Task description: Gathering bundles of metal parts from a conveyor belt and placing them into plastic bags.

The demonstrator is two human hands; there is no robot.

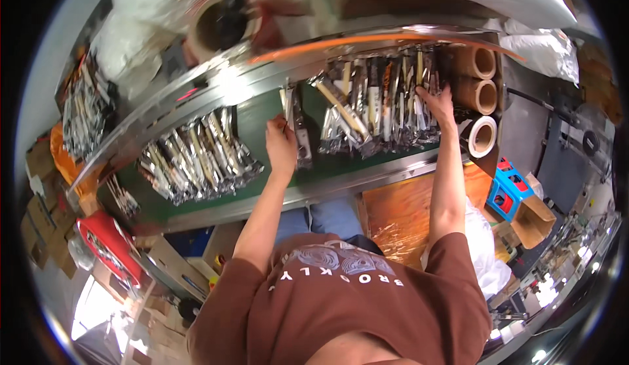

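Note:
My left hand (281,143) is closed, its fingertips pinched at the left edge of a slim clear-wrapped packet (302,135) lying on the green work surface (252,126). What is inside the packet is too small to name. To the right, my right hand (440,108) rests with thumb and fingers apart at the right end of a row of similar packets (386,106), which hold pale and dark stick-like pieces. One packet (342,108) lies slanted across that row's left end. A second group of packets (200,158) spreads out left of my left hand.
Cardboard tubes (483,96) are stacked beyond the right end. A metal rail (367,180) edges the near side. More packets (85,106) stand at far left, above a red container (111,247). A blue plastic holder (510,191) sits at right, near a wooden board (393,211).

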